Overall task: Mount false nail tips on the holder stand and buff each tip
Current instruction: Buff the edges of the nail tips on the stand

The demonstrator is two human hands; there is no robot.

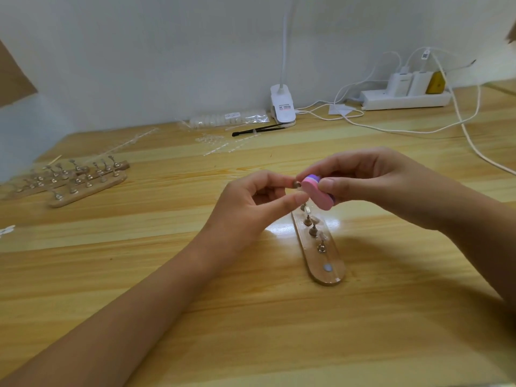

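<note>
Above stand (321,275), left hand (245,208) pinches peg (296,185), right hand (377,185) grips buffer (317,192); buffing seemingly partway, other pegs (313,231) wait.

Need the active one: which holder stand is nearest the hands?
The lone holder stand just below them; the other stands lie clustered far left.

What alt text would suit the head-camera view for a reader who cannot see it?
Over a wooden table, the left hand pinches a small metal peg while the right hand holds a pink buffer block next to it. Below lies a wooden holder stand with more pegs.
</note>
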